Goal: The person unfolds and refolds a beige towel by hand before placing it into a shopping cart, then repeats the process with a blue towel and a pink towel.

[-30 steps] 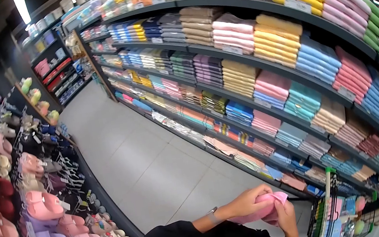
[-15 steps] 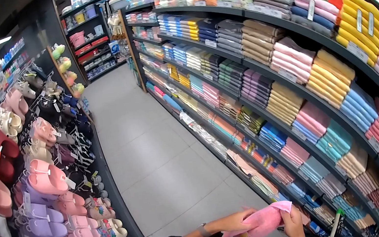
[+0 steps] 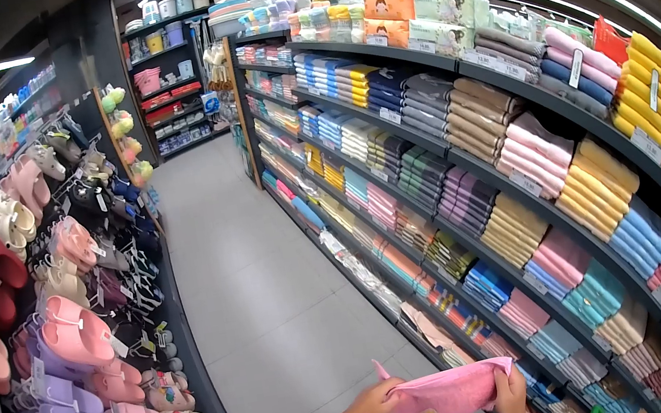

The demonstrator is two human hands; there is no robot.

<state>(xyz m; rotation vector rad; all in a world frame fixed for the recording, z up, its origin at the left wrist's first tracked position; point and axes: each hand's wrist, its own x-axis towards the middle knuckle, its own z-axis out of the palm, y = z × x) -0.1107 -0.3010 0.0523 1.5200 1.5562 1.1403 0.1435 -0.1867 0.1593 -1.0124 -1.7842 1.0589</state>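
Observation:
A pink cloth, like a small towel (image 3: 446,393), is stretched between my two hands at the bottom of the view. My left hand (image 3: 372,403), with a watch on its wrist, is closed on the cloth's left end, and a corner sticks up above the fingers. My right hand (image 3: 511,390) pinches the upper right corner. The cloth sags a little in the middle, and a small yellowish patch shows on its lower part. Behind it lie the grey floor and the lower shelves of folded towels.
Shelves of folded towels (image 3: 473,123) line the right side. On the left, slippers (image 3: 73,329) hang in rows. A grey tiled aisle (image 3: 242,246) runs between them towards shelves of buckets and baskets (image 3: 164,81) at the back.
My left hand has moved left, away from the right one, and the bunched pink cloth is now spread wider. The view has tilted slightly up.

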